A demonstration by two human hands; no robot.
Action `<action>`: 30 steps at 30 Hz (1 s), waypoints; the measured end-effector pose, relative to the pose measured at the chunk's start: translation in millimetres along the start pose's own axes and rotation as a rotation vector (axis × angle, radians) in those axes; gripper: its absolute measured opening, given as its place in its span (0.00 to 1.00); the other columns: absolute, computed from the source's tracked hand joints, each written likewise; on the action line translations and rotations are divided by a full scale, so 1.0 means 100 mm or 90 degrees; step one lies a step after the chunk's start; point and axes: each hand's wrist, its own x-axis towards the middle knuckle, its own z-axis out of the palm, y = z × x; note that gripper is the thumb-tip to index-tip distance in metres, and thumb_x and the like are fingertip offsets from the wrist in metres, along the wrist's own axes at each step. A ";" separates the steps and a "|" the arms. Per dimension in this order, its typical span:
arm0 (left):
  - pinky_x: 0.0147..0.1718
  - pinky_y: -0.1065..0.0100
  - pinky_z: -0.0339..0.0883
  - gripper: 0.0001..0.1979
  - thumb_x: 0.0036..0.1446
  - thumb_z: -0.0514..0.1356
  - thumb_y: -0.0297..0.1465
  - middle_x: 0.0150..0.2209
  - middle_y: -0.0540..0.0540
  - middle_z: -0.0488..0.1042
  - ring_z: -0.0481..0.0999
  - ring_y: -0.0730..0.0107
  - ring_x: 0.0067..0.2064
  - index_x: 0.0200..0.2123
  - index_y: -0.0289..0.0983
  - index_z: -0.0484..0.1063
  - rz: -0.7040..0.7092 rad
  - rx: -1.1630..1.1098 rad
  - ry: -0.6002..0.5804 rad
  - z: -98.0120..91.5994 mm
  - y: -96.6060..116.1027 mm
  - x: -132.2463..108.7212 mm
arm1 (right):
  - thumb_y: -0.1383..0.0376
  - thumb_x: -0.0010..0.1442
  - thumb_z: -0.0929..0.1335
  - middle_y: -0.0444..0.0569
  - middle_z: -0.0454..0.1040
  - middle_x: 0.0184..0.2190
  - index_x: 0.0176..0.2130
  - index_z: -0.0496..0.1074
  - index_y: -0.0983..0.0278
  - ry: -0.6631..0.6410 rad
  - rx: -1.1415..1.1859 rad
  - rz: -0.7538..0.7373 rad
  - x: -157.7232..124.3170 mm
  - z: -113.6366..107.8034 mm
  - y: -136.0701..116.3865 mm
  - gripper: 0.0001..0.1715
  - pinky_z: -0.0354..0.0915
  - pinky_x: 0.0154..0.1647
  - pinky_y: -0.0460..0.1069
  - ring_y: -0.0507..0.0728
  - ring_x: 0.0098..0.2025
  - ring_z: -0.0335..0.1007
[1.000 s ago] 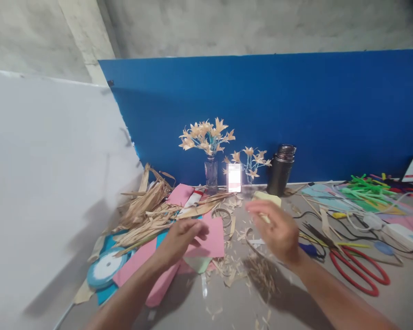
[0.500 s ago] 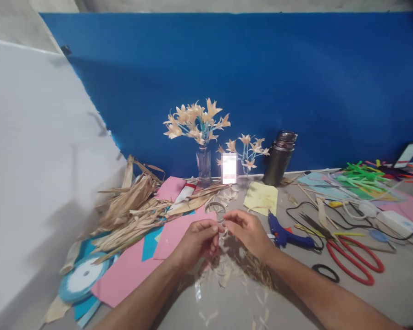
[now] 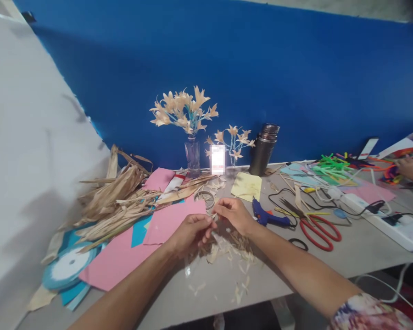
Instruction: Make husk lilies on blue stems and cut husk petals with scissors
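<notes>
Straw-coloured sliver [image 3: 214,215], tiny and hard to make out, pinched between the fingertips of both hands: left hand [image 3: 189,231] and right hand [image 3: 233,214] meeting tip to tip just above the desk [image 3: 330,266]. Directly below, a litter of husk scraps [image 3: 227,245]. Just left, pink paper [image 3: 172,219]; just right, blue glue gun [image 3: 266,217], with red scissors [image 3: 319,229] beyond.

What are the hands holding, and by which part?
Left hand and right hand pinch a tiny pale straw-like sliver between their fingertips, apparently one at each end.
</notes>
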 end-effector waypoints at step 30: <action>0.13 0.77 0.52 0.16 0.47 0.70 0.40 0.19 0.49 0.70 0.63 0.80 0.15 0.28 0.32 0.75 -0.029 -0.023 0.085 0.07 -0.25 0.03 | 0.53 0.56 0.72 0.46 0.74 0.22 0.26 0.73 0.66 0.108 -0.020 -0.052 0.15 -0.25 -0.14 0.19 0.54 0.19 0.43 0.48 0.19 0.60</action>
